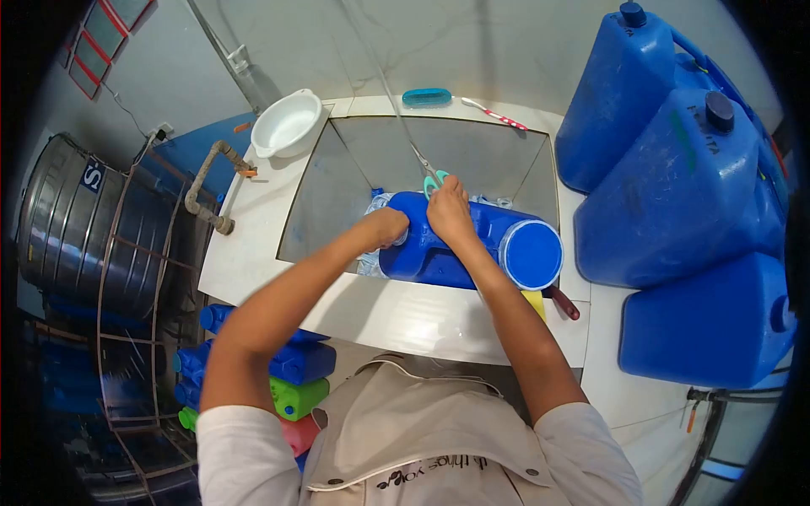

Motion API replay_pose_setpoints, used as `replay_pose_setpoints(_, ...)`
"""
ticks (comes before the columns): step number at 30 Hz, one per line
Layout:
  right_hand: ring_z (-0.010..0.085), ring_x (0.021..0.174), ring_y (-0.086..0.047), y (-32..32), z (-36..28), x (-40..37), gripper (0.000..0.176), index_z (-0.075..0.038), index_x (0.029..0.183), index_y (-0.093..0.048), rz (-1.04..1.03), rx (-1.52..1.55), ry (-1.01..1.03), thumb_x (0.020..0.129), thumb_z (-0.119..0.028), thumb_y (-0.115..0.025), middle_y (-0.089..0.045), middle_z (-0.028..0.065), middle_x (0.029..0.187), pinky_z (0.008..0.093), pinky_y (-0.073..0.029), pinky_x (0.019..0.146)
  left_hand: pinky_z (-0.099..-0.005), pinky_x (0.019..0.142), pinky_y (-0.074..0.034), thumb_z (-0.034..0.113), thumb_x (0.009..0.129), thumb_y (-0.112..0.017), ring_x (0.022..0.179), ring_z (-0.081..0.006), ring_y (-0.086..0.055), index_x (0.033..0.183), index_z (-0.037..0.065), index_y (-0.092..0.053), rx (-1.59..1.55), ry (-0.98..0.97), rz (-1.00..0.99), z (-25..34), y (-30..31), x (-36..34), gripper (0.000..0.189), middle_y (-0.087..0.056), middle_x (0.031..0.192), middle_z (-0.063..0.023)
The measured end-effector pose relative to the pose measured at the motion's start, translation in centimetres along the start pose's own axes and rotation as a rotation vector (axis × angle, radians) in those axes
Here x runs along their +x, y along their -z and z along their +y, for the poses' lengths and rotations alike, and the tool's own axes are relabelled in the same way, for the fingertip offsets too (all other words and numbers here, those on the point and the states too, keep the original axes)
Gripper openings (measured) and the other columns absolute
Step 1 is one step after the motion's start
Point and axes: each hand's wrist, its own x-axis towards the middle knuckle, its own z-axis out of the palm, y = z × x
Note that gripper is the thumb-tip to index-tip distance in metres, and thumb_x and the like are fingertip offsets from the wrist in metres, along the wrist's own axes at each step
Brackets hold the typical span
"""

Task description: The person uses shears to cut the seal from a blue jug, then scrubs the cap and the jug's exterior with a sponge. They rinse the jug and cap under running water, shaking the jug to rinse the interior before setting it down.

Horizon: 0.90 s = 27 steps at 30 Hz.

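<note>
A blue water container (422, 255) lies on its side across the sink (337, 169), its round blue cap (535, 254) facing right. In my right hand (449, 207), a pair of scissors (434, 180) with teal handles is gripped above the container, blades pointing up and away from me. My left hand (388, 227) is closed at the container's left end, fingers curled; what it pinches is hidden. Crumpled clear plastic (369, 263) lies around that end, below the hand.
A white basin (288, 125) stands at the back left near a pipe faucet (202, 181). A teal brush (427, 97) and red-white toothbrush (496, 115) lie along the back ledge. Large blue jugs (666, 194) crowd the right. A brown handle (563, 302) rests by the front edge.
</note>
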Motion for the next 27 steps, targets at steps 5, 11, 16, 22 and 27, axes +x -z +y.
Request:
replay_pose_setpoints(5,0.0473,0.101,-0.048,0.0,0.4,0.3,0.029,0.008,0.107,-0.042,0.029,0.057,0.028,0.085,-0.011,-0.050,-0.050,0.0317,0.109,0.0509,-0.038,0.088,-0.0378,0.048,-0.049,0.024,0.087,-0.045,0.057,-0.0260,-0.062,0.083,-0.003,-0.055,-0.133,0.134,-0.395,2.0,3.9,-1.6,0.029,-0.061,0.072,-0.0190)
replay_pose_setpoints(11,0.0454,0.101,-0.049,-0.2,0.6,0.2,0.029,0.006,0.107,-0.042,0.035,0.052,0.035,0.085,-0.011,-0.051,-0.050,0.0291,0.109,0.0518,-0.039,0.087,-0.0355,0.057,-0.052,0.021,0.071,-0.063,0.063,-0.0226,-0.063,0.078,0.004,-0.056,0.829,-0.413,0.261,0.5,-1.3,-1.7,0.020,-0.058,0.065,-0.0078)
replay_pose_setpoints(16,0.0441,0.102,-0.049,-0.4,1.0,0.4,0.029,0.004,0.108,-0.042,0.025,0.018,0.052,0.084,-0.010,-0.051,-0.050,0.0273,0.110,0.0523,-0.041,0.086,-0.0245,0.041,-0.039,0.040,0.072,-0.067,0.047,-0.0126,-0.049,0.072,0.009,-0.054,0.346,-0.103,-0.670,1.9,5.2,1.7,0.034,-0.048,0.054,0.0005)
replay_pose_setpoints(22,0.0426,0.099,-0.050,0.4,0.4,0.3,0.028,0.003,0.107,-0.043,0.114,-0.006,0.039,0.084,-0.010,-0.052,-0.052,0.0251,0.107,0.0512,-0.040,0.086,-0.0193,0.036,-0.028,0.061,0.077,-0.055,0.036,-0.0039,-0.033,0.067,0.012,-0.050,-0.809,0.528,-1.301,-2.4,4.1,1.7,0.051,-0.035,0.044,0.0067)
replay_pose_setpoints(27,0.0422,0.100,-0.049,0.4,0.4,0.2,0.028,0.004,0.107,-0.043,0.122,-0.007,0.037,0.084,-0.009,-0.051,-0.051,0.0255,0.108,0.0501,-0.040,0.086,-0.0291,0.040,-0.045,0.056,0.081,-0.057,0.046,-0.0176,-0.055,0.085,0.002,-0.052,-0.725,0.407,-0.760,-1.4,5.3,-1.6,0.054,-0.046,0.050,-0.0019)
